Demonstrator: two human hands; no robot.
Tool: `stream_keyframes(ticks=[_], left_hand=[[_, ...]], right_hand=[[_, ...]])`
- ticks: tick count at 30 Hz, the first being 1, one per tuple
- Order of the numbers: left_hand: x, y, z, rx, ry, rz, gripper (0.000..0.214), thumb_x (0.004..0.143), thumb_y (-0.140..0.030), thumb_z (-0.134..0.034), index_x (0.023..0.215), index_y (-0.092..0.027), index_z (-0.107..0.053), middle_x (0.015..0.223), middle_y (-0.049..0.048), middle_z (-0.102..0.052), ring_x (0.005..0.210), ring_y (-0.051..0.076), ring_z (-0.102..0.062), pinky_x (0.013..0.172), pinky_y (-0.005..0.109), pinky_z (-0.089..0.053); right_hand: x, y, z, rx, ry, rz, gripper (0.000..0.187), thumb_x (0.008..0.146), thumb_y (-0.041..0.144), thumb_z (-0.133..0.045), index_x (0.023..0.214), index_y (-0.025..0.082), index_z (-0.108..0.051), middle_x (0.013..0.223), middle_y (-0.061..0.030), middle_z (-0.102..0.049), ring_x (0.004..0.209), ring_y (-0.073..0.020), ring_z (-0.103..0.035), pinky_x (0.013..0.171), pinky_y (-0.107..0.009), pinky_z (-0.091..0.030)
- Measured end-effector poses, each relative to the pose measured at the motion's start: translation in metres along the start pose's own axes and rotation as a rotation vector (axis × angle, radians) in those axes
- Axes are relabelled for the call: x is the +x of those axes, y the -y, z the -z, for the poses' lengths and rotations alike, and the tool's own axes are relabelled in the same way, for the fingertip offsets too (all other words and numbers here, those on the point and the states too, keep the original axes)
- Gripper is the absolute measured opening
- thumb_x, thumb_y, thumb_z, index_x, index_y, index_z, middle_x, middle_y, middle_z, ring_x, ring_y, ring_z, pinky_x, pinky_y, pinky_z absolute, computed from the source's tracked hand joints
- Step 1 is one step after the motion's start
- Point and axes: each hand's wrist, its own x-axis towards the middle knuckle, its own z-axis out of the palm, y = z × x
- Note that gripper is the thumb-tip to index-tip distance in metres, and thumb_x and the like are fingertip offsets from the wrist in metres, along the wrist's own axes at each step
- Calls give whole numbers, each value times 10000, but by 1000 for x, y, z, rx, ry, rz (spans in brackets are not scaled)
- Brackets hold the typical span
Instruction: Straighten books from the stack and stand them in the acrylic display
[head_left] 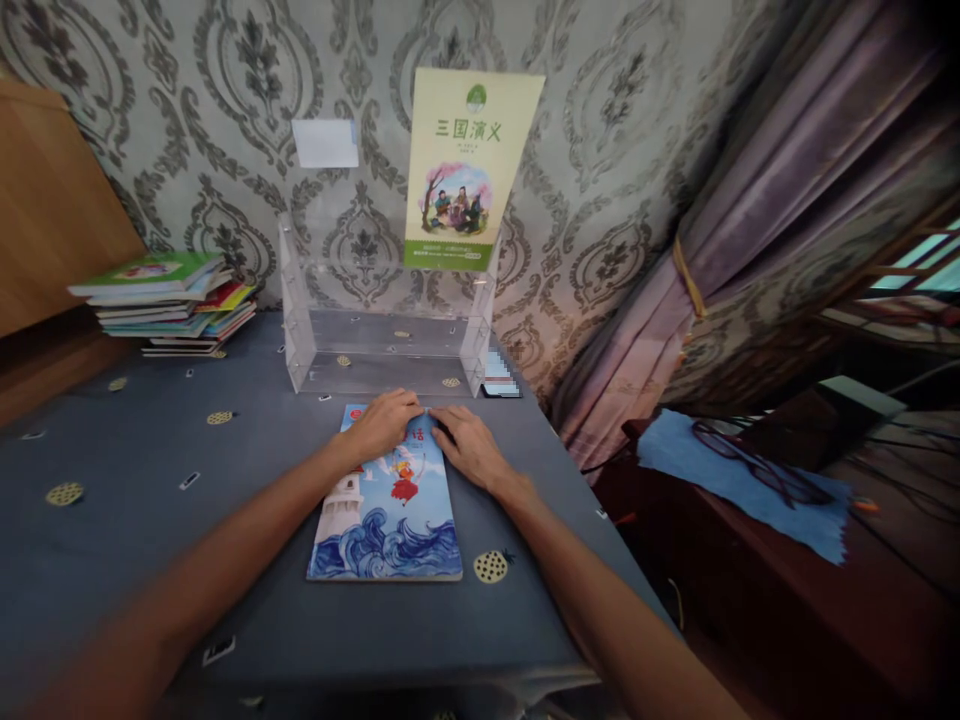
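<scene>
A blue picture book [405,545] with waves and a red-dressed figure on its cover lies flat on the cloth-covered table. Across its upper part rests my left hand [384,428], its fingers bent over the far edge. My right hand [471,446] is at the far right corner of the same book, thumb and fingers closed around that corner. The fingertips of both hands nearly meet there. Just beyond them stands a clear acrylic rack [300,340]. A yellow-green book [457,165] is upright at the rack's upper right.
A stack of books [165,300] is at the back left, beside a wooden panel [60,200]. A white card [325,143] shows at the rack's upper left. Behind the rack's right foot lies a phone-like object [501,375]. Glasses [757,465] rest on a blue cloth [675,450] at right, near a curtain [660,300].
</scene>
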Motion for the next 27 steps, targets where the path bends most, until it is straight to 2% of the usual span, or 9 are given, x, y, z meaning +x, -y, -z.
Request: stream_keyframes(ticks=[4, 9, 14, 19, 22, 27], left_hand=[[-15, 13, 6, -10, -3, 24, 376, 816, 17, -471, 1015, -175, -726, 1041, 79, -700, 967, 207, -625, 903, 356, -518], [-46, 41, 15, -41, -64, 64, 430, 790, 34, -458, 1032, -188, -736, 1057, 74, -726, 986, 195, -658, 929, 350, -528], [-77, 64, 23, -117, -144, 100, 398, 845, -42, -437, 1047, -196, -744, 1126, 60, -744, 1050, 185, -686, 964, 371, -543], [-90, 67, 27, -200, -141, 134, 434, 862, -76, -409, 1119, -206, -732, 1216, 51, -724, 1113, 179, -682, 1005, 404, -537], [-94, 65, 28, -214, -122, 141, 445, 862, -84, -409, 1165, -194, -715, 1251, 57, -710, 1159, 184, -663, 1045, 424, -513], [-105, 64, 29, -252, -110, 126, 517, 835, -55, -402, 1230, -237, -682, 1283, 19, -694, 1206, 157, -637, 1088, 418, -481]], right_hand=[[0, 0, 0, -19, 20, -13, 349, 996, 233, -460, 1302, 155, -610, 1294, -125, -636, 1153, -257, -570, 1007, -412, -445], [0, 2, 1, -38, 42, -35, 368, 1010, 254, -436, 1316, 144, -608, 1315, -134, -624, 1177, -272, -562, 1005, -430, -453], [-1, 1, -1, -32, 34, -38, 381, 1012, 256, -423, 1333, 154, -601, 1354, -126, -612, 1216, -276, -556, 1054, -458, -431], [0, -4, -6, -34, 36, -41, 402, 1015, 280, -411, 1358, 169, -589, 1444, -125, -558, 1307, -295, -520, 1098, -500, -405], [0, -6, -8, -30, 31, -21, 401, 1010, 273, -422, 1356, 160, -591, 1439, -130, -564, 1310, -284, -526, 1110, -492, -401], [0, -6, -9, -22, 20, -13, 405, 1009, 281, -415, 1356, 171, -592, 1426, -134, -575, 1312, -289, -528, 1113, -518, -396]])
